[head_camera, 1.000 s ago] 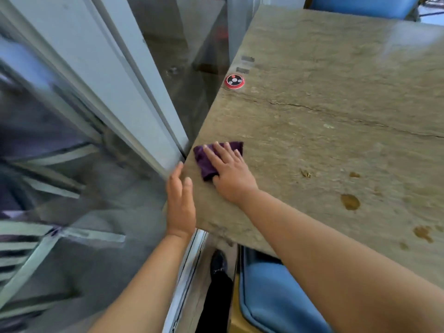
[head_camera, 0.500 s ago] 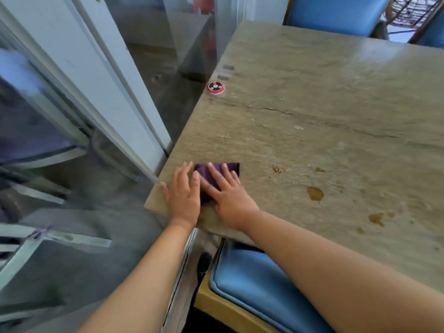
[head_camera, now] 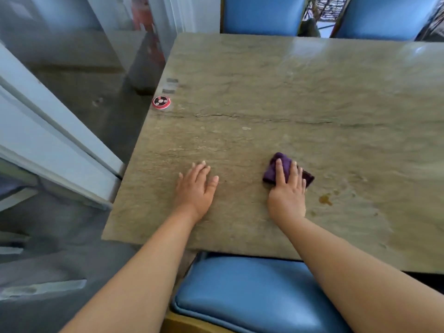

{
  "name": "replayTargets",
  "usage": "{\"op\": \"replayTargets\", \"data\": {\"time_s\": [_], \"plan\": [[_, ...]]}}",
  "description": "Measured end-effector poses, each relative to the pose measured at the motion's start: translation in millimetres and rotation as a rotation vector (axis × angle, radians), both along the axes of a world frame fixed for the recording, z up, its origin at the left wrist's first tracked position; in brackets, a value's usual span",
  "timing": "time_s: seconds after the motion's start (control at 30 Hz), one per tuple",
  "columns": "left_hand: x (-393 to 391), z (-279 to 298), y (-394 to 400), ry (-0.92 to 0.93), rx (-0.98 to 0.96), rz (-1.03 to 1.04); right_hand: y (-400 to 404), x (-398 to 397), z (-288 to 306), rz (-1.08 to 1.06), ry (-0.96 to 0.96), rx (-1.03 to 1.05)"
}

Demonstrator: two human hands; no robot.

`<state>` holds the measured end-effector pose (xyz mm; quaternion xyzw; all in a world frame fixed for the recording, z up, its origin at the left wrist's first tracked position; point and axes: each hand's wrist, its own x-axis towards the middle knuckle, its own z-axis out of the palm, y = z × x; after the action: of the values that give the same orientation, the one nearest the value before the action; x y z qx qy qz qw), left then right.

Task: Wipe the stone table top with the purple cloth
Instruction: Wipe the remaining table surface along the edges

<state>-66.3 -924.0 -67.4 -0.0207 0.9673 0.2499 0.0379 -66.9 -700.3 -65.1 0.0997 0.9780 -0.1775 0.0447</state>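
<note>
The stone table top is beige-green with a dark crack running across it. A folded purple cloth lies on it near the front edge, and my right hand presses flat on top of it, fingers pointing away from me. My left hand rests flat on the bare stone to the left of the cloth, fingers spread, holding nothing. Brown spill stains mark the stone just right of my right hand.
A round red and black button sits at the table's left edge, beside two grey stickers. A blue chair seat is tucked under the near edge. Two blue chair backs stand at the far side. A glass wall runs along the left.
My right hand has slid the cloth from the front left corner to the right, toward the stains. My left hand has parted from the cloth and lies flat on the stone.
</note>
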Motion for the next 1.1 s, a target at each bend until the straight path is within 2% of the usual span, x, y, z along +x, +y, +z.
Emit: {"op": "replayTargets", "data": {"time_s": [0.07,0.1,0.23,0.27,0.33,0.43,0.63,0.7,0.77,0.83,0.97,1.1], "plan": [[-3,3,-7,0.112,0.004,0.007,-16,0,3,-0.068,-0.046,-0.004],[-3,2,-15,0.165,0.000,0.014,-30,-1,4,-0.005,-0.042,-0.019],[-3,-6,-45,0.206,0.017,0.109,-99,-4,1,0.581,0.030,-0.080],[-4,-7,-47,0.201,-0.012,0.105,-111,-11,-1,0.657,0.034,-0.077],[-6,-7,-44,0.158,-0.154,0.056,-120,-33,-3,0.655,0.053,-0.067],[-7,-8,-43,0.095,-0.244,0.010,-100,-64,-4,0.467,0.078,-0.078],[-7,-12,-43,0.088,-0.260,-0.020,9,-66,1,-0.168,0.029,-0.032],[-8,-13,-44,0.094,-0.249,-0.022,18,-49,2,-0.399,-0.023,-0.022],[-8,-14,-44,0.094,-0.239,-0.027,-1,-35,3,-0.476,-0.064,0.012],[-7,-16,-45,0.094,-0.216,-0.029,-35,-28,6,-0.295,-0.052,0.003],[-9,-16,-47,0.116,-0.108,-0.005,-110,-11,16,0.314,-0.088,-0.104],[-9,-13,-50,0.140,0.009,-0.011,-118,27,17,0.756,-0.176,-0.118]]}}
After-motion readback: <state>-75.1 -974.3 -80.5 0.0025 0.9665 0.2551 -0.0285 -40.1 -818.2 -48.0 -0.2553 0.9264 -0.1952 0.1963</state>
